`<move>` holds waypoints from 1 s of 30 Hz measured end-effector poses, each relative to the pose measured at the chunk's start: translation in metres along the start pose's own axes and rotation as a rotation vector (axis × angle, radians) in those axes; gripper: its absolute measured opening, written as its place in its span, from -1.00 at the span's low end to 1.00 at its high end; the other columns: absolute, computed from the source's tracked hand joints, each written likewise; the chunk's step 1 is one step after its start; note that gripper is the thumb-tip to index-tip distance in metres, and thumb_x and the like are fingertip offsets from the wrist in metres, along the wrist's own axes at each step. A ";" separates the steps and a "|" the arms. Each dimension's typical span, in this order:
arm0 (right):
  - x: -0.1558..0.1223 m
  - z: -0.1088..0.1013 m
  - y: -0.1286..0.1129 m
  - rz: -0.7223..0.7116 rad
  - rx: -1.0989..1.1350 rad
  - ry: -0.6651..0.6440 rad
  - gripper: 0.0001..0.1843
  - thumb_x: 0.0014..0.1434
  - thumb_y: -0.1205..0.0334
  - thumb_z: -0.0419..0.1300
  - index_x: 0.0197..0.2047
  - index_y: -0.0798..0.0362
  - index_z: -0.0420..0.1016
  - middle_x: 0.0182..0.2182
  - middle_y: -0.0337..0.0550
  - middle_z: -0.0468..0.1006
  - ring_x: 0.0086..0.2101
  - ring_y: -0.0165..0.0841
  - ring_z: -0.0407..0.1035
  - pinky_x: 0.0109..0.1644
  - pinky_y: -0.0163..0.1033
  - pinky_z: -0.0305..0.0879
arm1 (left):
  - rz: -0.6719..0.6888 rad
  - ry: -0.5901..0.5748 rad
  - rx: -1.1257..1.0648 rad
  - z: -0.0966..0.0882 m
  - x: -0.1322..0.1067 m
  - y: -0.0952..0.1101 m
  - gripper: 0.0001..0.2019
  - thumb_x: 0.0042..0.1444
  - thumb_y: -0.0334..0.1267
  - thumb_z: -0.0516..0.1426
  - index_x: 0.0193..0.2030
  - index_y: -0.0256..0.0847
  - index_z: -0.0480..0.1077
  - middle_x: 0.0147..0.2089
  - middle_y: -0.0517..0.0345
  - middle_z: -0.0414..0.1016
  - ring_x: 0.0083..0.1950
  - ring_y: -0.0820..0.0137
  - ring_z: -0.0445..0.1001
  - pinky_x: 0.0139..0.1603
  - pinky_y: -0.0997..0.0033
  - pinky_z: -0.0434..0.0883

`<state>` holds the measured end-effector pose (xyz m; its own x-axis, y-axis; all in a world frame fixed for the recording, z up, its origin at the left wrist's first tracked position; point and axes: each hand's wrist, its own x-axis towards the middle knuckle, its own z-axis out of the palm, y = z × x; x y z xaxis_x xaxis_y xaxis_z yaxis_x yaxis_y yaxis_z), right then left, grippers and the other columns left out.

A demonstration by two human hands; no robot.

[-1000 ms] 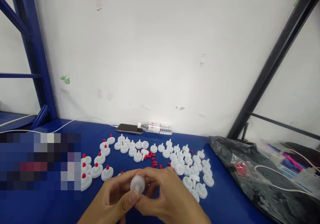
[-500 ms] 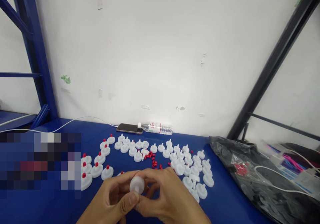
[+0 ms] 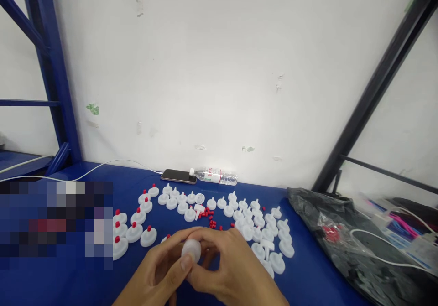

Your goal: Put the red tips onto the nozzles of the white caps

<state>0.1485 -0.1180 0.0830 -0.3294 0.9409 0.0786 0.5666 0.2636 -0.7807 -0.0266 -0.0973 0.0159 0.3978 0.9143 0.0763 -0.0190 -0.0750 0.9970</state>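
Low in the middle of the view, my left hand point(image 3: 159, 272) and my right hand point(image 3: 232, 272) meet around one white round cap point(image 3: 190, 249). Fingers of both hands pinch it above the blue table point(image 3: 301, 283). Beyond my hands lie several white caps without tips point(image 3: 249, 219) and a small heap of loose red tips point(image 3: 209, 215). To the left stand several white caps with red tips fitted point(image 3: 133, 230).
A phone point(image 3: 178, 175) on a white cable and a lying water bottle point(image 3: 214, 176) rest against the wall. A black plastic bag point(image 3: 345, 233) with red pieces and cables covers the right side. Blue shelf posts stand at left, a black brace at right.
My hands and the held cap stay almost in place; the cap has turned a little between my fingers. The view has shifted slightly.
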 end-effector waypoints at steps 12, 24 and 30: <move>-0.002 0.005 0.017 0.119 -0.216 -0.005 -0.45 0.36 -0.04 0.14 0.39 -0.32 0.31 -0.29 -0.23 0.67 -0.20 -0.16 0.54 -0.09 -0.20 0.30 | 0.416 0.133 0.644 -0.002 0.001 -0.022 -0.74 0.32 -0.21 0.16 0.12 0.07 0.48 0.14 0.18 0.57 -0.26 0.43 0.66 -0.36 0.57 0.57; -0.021 -0.026 0.018 0.156 -0.079 0.227 -0.63 0.40 -0.12 0.09 -0.08 -0.10 0.63 -0.42 -0.26 0.67 -0.48 -0.36 0.55 -0.40 -0.37 0.30 | 0.161 0.054 1.210 -0.011 0.012 -0.040 -0.52 0.38 -0.33 -0.01 0.37 0.03 0.39 0.29 0.00 0.54 0.21 0.09 0.60 -0.02 0.17 0.65; -0.056 -0.055 0.039 0.297 -0.278 0.300 -0.64 0.34 -0.12 0.13 0.05 -0.20 0.60 -0.35 -0.24 0.71 -0.43 -0.28 0.58 -0.33 -0.30 0.34 | -0.115 0.042 1.378 -0.029 0.021 -0.019 -0.44 0.40 -0.49 -0.17 0.42 -0.16 0.33 0.40 -0.13 0.43 0.28 0.03 0.54 0.21 -0.05 0.53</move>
<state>0.2305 -0.1484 0.0829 0.0851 0.9928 0.0848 0.7959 -0.0166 -0.6053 -0.0442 -0.0653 -0.0008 0.3073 0.9514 0.0203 0.9345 -0.3058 0.1821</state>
